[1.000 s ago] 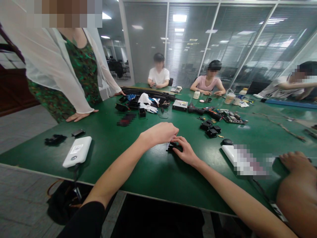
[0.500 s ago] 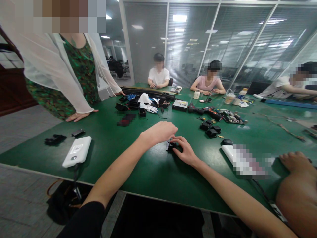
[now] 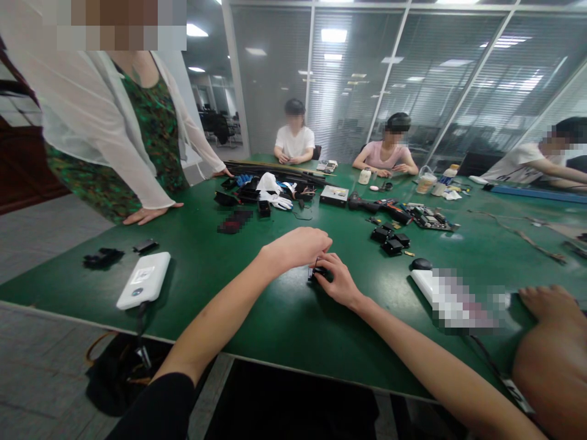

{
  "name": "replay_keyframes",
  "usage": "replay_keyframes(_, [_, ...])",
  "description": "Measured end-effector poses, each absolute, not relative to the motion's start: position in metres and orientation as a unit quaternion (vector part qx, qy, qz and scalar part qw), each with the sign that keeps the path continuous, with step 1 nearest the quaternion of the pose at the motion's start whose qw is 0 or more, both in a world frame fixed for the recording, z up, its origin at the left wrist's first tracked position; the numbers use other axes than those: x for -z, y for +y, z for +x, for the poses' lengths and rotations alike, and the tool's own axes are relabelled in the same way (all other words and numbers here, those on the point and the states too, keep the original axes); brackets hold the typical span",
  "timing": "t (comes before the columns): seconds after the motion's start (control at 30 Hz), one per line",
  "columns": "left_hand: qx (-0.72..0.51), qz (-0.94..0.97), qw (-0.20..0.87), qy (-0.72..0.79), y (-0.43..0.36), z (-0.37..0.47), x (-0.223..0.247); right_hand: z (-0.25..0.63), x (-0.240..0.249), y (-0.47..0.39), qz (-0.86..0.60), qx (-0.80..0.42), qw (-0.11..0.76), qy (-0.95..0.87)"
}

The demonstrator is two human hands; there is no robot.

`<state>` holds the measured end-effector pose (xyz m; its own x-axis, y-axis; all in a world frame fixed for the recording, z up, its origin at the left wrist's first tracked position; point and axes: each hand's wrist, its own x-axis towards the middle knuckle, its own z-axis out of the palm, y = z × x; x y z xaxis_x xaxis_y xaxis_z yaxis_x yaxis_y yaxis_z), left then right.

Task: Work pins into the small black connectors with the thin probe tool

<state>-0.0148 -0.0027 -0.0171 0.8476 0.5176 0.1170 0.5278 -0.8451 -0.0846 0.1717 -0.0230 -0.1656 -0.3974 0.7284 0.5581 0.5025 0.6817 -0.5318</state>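
On the green table [image 3: 257, 305], a small black part [image 3: 316, 272] stands between my hands. My right hand [image 3: 338, 278] has its thumb and fingers closed round the right side of this part. My left hand [image 3: 303, 245] is bent over just above and to the left of it, with the fingers curled downward. Something thin shows below the left fingertips, too small to make out. Several black boxes [image 3: 392, 239] lie to the right, beyond my right hand.
White power banks lie at left [image 3: 144, 281] and right [image 3: 431, 293]. Farther back are white gloves [image 3: 276, 200], a metal box [image 3: 334, 195], a power tool [image 3: 380, 208] and a circuit board [image 3: 428, 217]. A person [image 3: 151, 122] leans on the table at left; others sit around it.
My right fingers have closed in on the black part and moved slightly left. My left hand has barely shifted and stays above the part.
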Motion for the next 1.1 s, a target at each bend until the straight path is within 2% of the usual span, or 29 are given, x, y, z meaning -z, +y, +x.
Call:
replay_keyframes(0.47, [0.044,-0.949,0.072,-0.303,-0.007,-0.012,0.016,0.172,0.161,-0.023,-0.373,-0.167,0.418,-0.811])
replay_keyframes(1.1, [0.029,-0.927,0.144,-0.344,-0.013,-0.008,0.009,0.173,0.166,-0.019,-0.372,-0.16,0.412,-0.816])
